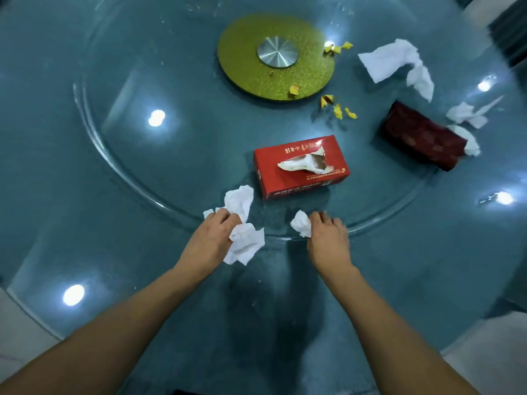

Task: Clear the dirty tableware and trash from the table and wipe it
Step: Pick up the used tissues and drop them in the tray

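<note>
My left hand [211, 238] clutches crumpled white tissues [242, 223] near the table's [85, 195] near edge; my right hand [328, 238] pinches a small wad [301, 223] just beside. Behind them sits a red tissue box [301, 166] on the glass turntable [119, 166], with yellow scraps [338, 109], loose napkins [393, 64] and a dark red box [422, 138] toward the right edge.

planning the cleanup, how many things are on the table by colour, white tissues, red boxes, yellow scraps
White crumpled tissues: 5, one in the left hand at, one in the right hand at, and loose ones at
Red boxes: 2, and
Yellow scraps: 7, in clusters around and, one at
Total: 14
</note>
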The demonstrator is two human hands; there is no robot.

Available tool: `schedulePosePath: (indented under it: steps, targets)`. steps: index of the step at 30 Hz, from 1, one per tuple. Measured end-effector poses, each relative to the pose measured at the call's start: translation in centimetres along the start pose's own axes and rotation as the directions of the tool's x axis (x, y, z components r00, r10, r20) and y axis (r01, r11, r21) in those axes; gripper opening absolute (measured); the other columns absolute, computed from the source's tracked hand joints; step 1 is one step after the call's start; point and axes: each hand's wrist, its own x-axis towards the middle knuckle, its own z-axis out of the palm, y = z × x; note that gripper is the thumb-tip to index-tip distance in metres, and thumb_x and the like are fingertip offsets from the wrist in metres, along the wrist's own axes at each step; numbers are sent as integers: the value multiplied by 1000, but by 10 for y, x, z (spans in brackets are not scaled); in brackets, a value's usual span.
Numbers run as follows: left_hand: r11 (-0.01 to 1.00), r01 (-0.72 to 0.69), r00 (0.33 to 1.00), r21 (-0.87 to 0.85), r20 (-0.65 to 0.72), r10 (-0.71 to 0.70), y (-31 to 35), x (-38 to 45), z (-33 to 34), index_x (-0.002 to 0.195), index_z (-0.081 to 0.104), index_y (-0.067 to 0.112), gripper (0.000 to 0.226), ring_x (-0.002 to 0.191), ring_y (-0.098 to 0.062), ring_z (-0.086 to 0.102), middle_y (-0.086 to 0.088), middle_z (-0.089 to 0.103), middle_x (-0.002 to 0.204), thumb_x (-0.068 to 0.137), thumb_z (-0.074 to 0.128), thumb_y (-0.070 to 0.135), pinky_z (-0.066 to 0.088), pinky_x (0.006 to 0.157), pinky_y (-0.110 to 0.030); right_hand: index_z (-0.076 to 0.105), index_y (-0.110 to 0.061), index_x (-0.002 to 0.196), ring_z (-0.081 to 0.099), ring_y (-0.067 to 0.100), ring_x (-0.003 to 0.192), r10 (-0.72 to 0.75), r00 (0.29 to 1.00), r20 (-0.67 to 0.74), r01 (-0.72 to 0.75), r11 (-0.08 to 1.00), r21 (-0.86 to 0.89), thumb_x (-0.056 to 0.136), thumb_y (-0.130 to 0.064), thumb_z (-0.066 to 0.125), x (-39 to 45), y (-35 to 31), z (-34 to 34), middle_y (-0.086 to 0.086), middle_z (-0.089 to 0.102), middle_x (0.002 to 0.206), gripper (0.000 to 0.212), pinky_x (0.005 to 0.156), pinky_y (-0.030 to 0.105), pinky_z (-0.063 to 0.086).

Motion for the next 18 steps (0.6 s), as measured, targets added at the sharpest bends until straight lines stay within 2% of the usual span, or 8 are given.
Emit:
schedulePosePath:
  steps: [3,7,8,9,11,13,15,18]
  targets:
    - [998,56,998,-30,23,-55,17,-1,4,100,62,15,24,82,-26,52,0,55,104,85,61,-4,48,65,-42,50,-10,128,52,36,113,-28,999,39,29,999,-32,90,-5,55,1,-2,-2,16,53,136,39,93,41,38]
    - [999,50,998,-11,27,-50,30,-2,7,102,62,14,33,93,-30,55,-2,55,141,81,58,-11,50,78,-45,48,-9,131,49,39,123,-56,995,83,58,998,-22,91,-5,51,-4,-20,-1,24,44,147,40,101,43,37]
    - [999,50,998,-5,23,-50,32,-1,7,102,62,13,35,92,-30,54,-2,55,143,79,58,-13,50,78,-44,47,-10,133,47,39,125,-59,993,98,61,998,-16,92,-6,51,-5,-24,-1,24,41,150,42,103,43,36]
    - [999,43,999,5,19,-44,33,-1,7,101,62,13,35,90,-28,52,-2,58,138,78,59,-13,50,77,-44,46,-11,133,47,39,126,-67,992,108,68,998,-7,92,-6,50,-6,-27,-2,24,38,152,42,104,43,35]
    - [999,28,999,46,19,-29,34,0,6,99,61,15,32,83,-22,45,0,66,111,79,64,-10,46,71,-37,46,-12,132,47,38,126,-120,986,117,117,993,32,91,-7,51,-7,-28,-5,21,36,155,42,102,42,35]
    - [996,-11,1000,88,16,9,37,-1,6,91,60,15,29,74,-18,40,3,63,87,77,69,-8,33,69,-26,47,-12,131,49,37,122,-206,972,116,194,976,102,91,-10,53,-8,-21,-9,15,42,153,40,98,42,36]
    - [993,-63,998,99,21,61,42,-1,6,85,58,15,29,69,-19,43,4,60,80,76,73,-8,24,69,-23,49,-10,129,53,38,115,-234,968,91,220,965,140,90,-12,54,-9,-7,-12,12,55,140,39,93,42,38]
    - [990,-101,995,100,13,100,56,3,4,85,58,15,30,70,-20,48,3,61,80,75,77,-6,28,67,-25,54,-5,121,56,41,105,-74,997,-19,76,986,148,87,-9,59,-7,28,-15,16,61,128,35,89,44,41]
